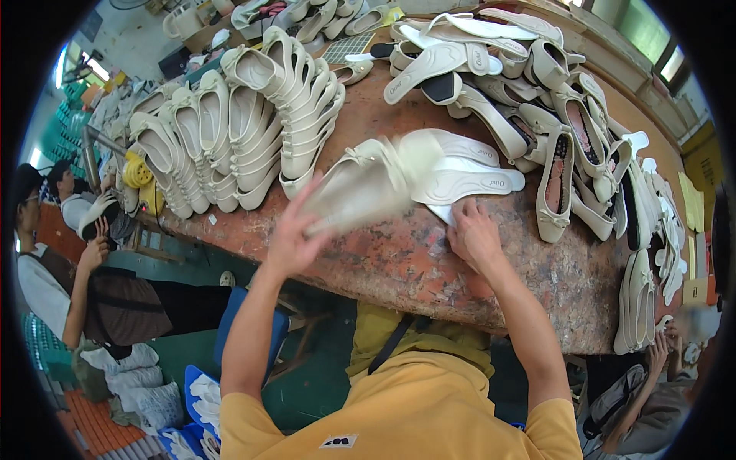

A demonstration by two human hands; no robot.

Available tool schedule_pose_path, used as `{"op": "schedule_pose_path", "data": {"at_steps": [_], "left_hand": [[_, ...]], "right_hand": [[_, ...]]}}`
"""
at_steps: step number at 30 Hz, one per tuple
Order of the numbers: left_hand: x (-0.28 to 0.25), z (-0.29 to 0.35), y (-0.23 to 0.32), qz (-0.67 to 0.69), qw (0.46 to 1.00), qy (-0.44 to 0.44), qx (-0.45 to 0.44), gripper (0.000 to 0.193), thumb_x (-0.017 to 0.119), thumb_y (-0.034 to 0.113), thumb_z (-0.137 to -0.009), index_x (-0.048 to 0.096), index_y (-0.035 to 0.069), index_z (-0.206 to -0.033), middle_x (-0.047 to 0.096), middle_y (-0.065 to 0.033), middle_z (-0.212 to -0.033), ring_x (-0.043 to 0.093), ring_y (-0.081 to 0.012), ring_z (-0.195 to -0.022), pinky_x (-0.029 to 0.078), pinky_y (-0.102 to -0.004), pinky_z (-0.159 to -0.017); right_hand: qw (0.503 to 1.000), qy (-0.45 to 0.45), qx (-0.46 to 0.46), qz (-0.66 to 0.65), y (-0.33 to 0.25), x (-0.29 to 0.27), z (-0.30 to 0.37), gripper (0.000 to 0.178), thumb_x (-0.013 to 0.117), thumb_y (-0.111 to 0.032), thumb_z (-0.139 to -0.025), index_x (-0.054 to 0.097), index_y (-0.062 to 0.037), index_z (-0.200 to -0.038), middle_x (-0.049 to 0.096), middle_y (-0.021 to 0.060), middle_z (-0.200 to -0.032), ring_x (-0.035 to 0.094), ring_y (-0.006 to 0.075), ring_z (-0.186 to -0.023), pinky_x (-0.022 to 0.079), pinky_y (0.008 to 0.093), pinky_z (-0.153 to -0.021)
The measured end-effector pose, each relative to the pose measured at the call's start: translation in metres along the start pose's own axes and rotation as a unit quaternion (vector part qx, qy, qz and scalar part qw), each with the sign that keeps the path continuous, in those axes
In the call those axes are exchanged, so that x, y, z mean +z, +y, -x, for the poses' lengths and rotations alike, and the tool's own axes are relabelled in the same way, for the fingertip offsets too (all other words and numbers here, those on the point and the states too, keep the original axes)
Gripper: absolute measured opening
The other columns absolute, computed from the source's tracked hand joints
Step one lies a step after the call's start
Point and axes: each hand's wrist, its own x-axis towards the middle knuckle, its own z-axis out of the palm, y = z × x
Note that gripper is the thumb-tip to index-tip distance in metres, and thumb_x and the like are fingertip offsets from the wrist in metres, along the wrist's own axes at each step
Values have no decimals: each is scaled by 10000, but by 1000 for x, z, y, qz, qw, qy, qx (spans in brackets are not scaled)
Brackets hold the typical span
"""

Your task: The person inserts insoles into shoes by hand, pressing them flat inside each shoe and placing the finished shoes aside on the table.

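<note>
My left hand [291,241] has its thumb and fingers about the heel of a cream flat shoe [356,188]. The shoe is tilted and smeared by motion, its bow end pointing away to the right. Beside it, several white and cream insoles [479,182] lie stacked on the worn red-brown workbench [383,268]. My right hand [474,234] rests at the near edge of that stack, fingers closed on the narrow end of a white insole [442,212]. The shoe's blurred toe covers part of the stack.
Nested rows of cream flats [249,146] stand at the bench's left. A heap of shoes and insoles [529,100] fills the far right, with more shoes [635,303] along the right edge. One person [54,253] holds a shoe at left; another [652,399] works at lower right.
</note>
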Motion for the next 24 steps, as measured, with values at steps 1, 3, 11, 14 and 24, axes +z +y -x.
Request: {"op": "schedule_pose_path", "data": {"at_steps": [1,3,11,14,24], "left_hand": [[2,-15,-3,-40,998,-6,-52,316,793,164,-940,785,35,-1229,468,-291,-1681,614,-432,-1422,550,-454,-1098],[9,-23,-22,-93,975,-61,-192,350,744,213,-990,754,53,-1302,470,-286,-1676,654,-430,-1349,580,-440,-1041],[86,-34,30,-312,950,7,-24,655,795,251,-960,562,28,-1530,475,-256,-1643,488,-465,-1493,423,-547,-1228],[150,-44,82,-23,995,19,100,920,933,251,-817,481,24,-1585,461,-261,-1627,439,-471,-1527,376,-568,-1265],[272,-123,81,-200,959,7,199,861,688,26,-878,495,304,-1670,408,-102,-1748,531,-390,-1407,402,-667,-1160]], "right_hand": [[1000,-5,3,3,0,-9,-5,487,728,-314,-980,694,-69,-1400,686,197,-1284,675,408,-1197,574,576,-995],[974,-216,41,45,-9,-50,-21,418,710,-231,-965,725,-81,-1354,753,195,-1196,726,429,-1109,590,539,-974],[647,-94,236,-719,78,-69,63,354,661,12,-1004,714,-29,-1352,795,65,-1146,772,165,-1002,640,347,-932],[554,-74,309,-769,70,-29,109,359,672,-5,-1001,714,-22,-1357,792,76,-1195,769,179,-1054,627,362,-973],[249,8,13,-968,48,6,202,352,725,-117,-1005,680,-39,-1346,756,190,-1124,767,355,-911,611,514,-940]]}}
